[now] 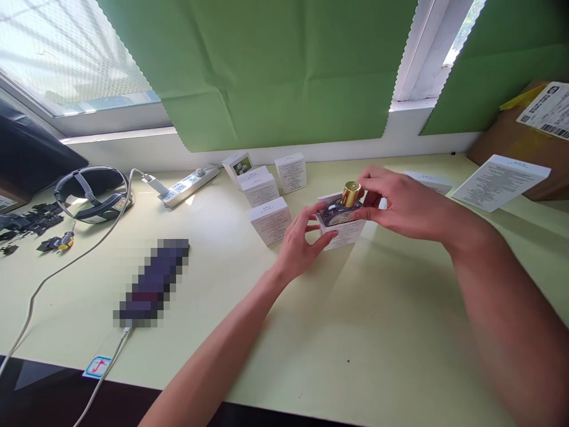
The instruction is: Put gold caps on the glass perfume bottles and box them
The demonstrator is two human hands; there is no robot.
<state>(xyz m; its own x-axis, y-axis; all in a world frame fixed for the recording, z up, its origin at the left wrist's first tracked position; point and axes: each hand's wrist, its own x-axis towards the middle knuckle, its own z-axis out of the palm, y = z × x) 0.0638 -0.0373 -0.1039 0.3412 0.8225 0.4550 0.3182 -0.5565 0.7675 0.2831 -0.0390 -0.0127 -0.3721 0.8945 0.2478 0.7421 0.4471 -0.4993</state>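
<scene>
A small white carton (345, 234) stands open on the pale green table (382, 332). A glass bottle with a gold cap (351, 193) sits partly inside it, tilted. My left hand (301, 242) grips the carton's left side, thumb on its top edge and fingers at its front. My right hand (402, 203) pinches the bottle near the gold cap from the right.
Several closed white cartons (269, 220) stand behind and to the left; one lies flat (430, 181) at the right. A power strip (189, 185), headset (92, 196), white cable (53, 274), blurred dark object (153, 281) and brown parcel (518, 139) lie around the table.
</scene>
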